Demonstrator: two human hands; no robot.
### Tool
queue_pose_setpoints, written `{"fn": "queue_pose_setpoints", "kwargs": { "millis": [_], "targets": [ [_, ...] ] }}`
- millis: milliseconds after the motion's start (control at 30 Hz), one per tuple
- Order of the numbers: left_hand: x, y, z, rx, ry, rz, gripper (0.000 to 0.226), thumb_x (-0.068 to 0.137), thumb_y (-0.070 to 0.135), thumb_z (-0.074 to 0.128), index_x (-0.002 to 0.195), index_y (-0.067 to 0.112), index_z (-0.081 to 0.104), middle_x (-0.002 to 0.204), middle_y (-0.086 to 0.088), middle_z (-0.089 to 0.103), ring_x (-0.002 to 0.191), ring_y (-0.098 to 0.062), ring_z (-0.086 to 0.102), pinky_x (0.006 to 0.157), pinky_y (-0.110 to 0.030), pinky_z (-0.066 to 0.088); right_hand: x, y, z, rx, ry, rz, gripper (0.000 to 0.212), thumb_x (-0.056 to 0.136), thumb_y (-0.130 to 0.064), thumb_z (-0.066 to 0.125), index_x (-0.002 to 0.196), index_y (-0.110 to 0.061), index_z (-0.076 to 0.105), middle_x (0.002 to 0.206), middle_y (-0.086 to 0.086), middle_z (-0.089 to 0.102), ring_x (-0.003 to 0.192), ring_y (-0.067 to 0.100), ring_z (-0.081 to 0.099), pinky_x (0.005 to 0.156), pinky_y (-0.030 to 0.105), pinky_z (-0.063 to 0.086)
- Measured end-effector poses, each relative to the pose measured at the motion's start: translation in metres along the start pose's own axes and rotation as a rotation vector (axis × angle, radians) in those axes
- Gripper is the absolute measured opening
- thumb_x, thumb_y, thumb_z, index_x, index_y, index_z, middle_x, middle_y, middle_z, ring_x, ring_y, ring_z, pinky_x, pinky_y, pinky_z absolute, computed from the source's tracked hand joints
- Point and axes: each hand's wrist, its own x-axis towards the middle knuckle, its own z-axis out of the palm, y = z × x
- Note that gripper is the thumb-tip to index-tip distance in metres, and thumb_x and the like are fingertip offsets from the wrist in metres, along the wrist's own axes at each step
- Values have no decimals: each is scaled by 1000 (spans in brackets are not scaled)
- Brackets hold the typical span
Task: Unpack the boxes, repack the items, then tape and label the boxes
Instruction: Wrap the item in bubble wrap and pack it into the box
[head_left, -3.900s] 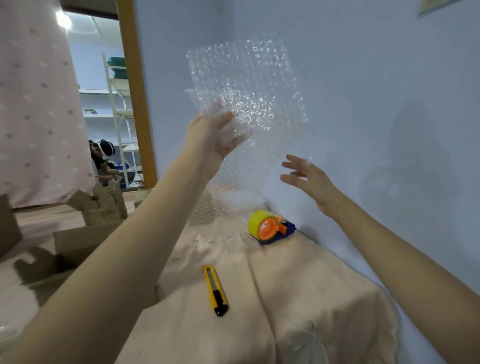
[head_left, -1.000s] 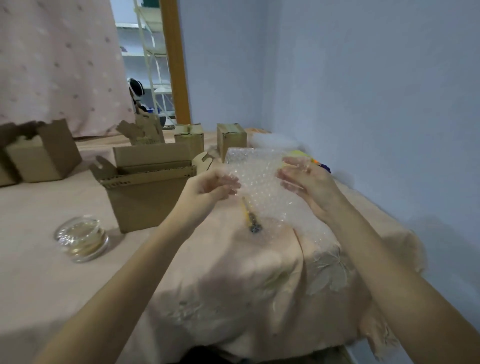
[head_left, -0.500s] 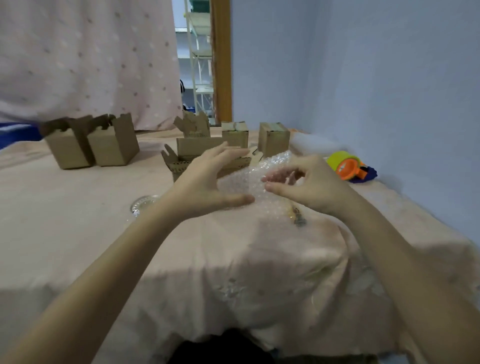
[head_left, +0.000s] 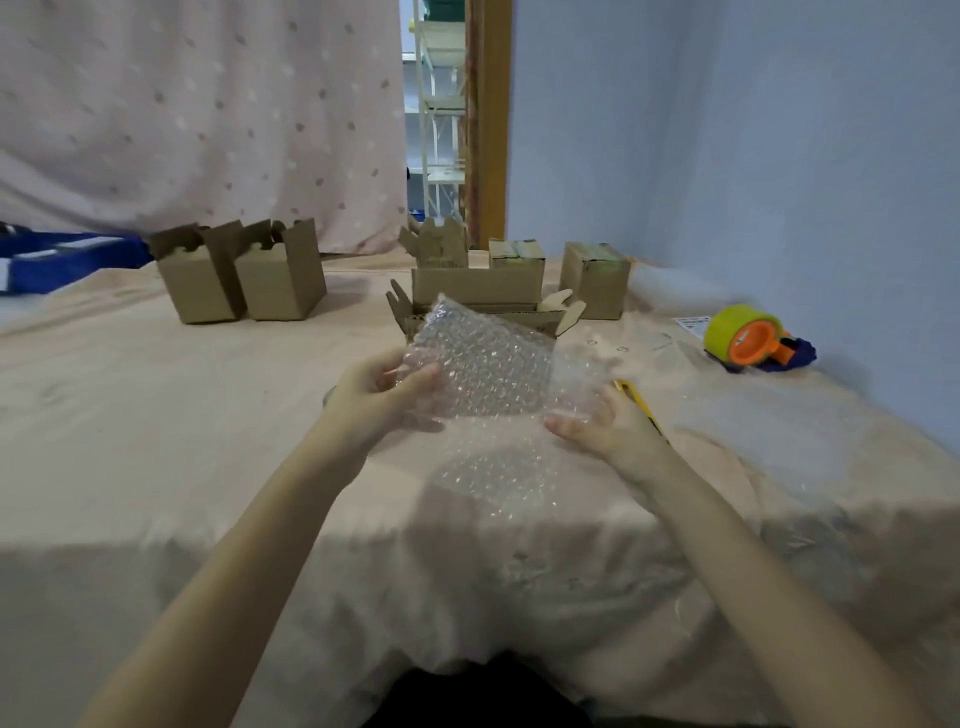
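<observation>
Clear bubble wrap (head_left: 488, 374) is held up over the cloth-covered desk (head_left: 156, 415), its lower part trailing onto the cloth just in front of the open cardboard box (head_left: 478, 293). The left hand (head_left: 382, 397) pinches the sheet's left edge between thumb and curled fingers, while the right hand (head_left: 605, 423) grips its lower right corner (how its fingers lie behind the plastic is unclear). Right of that box sits a yellow-and-orange tape dispenser (head_left: 748, 338), a yellow knife (head_left: 636, 397) peeks out beside the right hand, and two more open boxes (head_left: 244, 273) stand to the left.
</observation>
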Motion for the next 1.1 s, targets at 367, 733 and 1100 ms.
{"fn": "queue_pose_setpoints", "kwargs": {
  "millis": [367,733,1100],
  "targets": [
    [-4,-43,-16,-60,112,-187,12,93,-1,55,105,2,58,88,-14,70,66,-19,66,56,-24,55,21,27,24,101,-28,110,10,86,-1,65,91,-8,68,75,2,74,60,10,69,50,19,53],
    [-1,-58,-9,-151,70,-280,20,90,-14,50,98,3,55,84,-14,66,62,-14,66,57,-23,57,36,39,22,-116,233,50,31,82,-35,74,101,-13,62,93,5,73,74,17,71,59,27,54],
    [-6,-91,4,1296,90,385,59,57,4,68,114,-4,60,116,-28,56,101,-45,57,78,-46,51,39,46,23,-624,169,87,56,82,-44,71,107,6,62,101,21,65,95,32,62,87,41,49]
  ]
}}
